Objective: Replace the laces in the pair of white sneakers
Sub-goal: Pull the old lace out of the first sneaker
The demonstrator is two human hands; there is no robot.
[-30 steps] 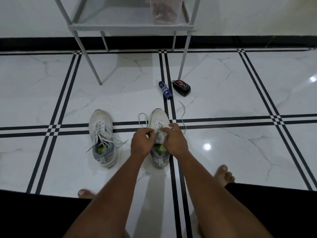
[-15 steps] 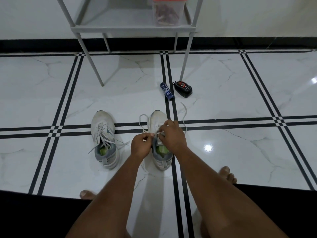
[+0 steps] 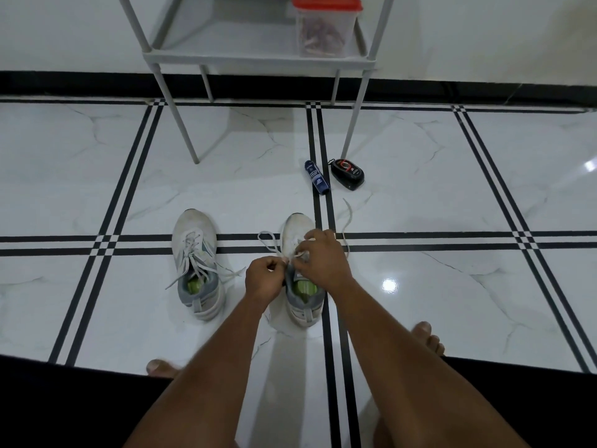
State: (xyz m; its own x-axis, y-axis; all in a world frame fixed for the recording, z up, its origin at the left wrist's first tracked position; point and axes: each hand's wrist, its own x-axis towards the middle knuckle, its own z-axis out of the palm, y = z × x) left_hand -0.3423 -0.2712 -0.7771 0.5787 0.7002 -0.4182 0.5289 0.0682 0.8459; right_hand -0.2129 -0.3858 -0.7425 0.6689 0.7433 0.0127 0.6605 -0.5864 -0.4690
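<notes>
Two white sneakers with grey heels and green insoles stand on the tiled floor, toes pointing away from me. The left sneaker [image 3: 195, 253] is laced, its ends loose. Both my hands are over the right sneaker [image 3: 297, 231]. My left hand [image 3: 265, 279] pinches the white lace [image 3: 269, 242] at the shoe's left side, where it loops out over the floor. My right hand [image 3: 323, 260] covers the eyelets with fingers curled on the lace there. The lace's other end trails right of the shoe. The shoe's tongue is hidden.
A dark blue tube [image 3: 316, 176] and a black shoe-polish sponge [image 3: 347, 173] lie beyond the right sneaker. A grey metal rack [image 3: 258, 61] stands at the back, with a red-lidded clear box [image 3: 324, 25] on its shelf. My bare feet [image 3: 428, 337] rest near the front.
My left hand has drawn a little left and toward me, away from the right hand, pulling the lace. My right hand shifted slightly forward over the eyelets. The view tilted down slightly.
</notes>
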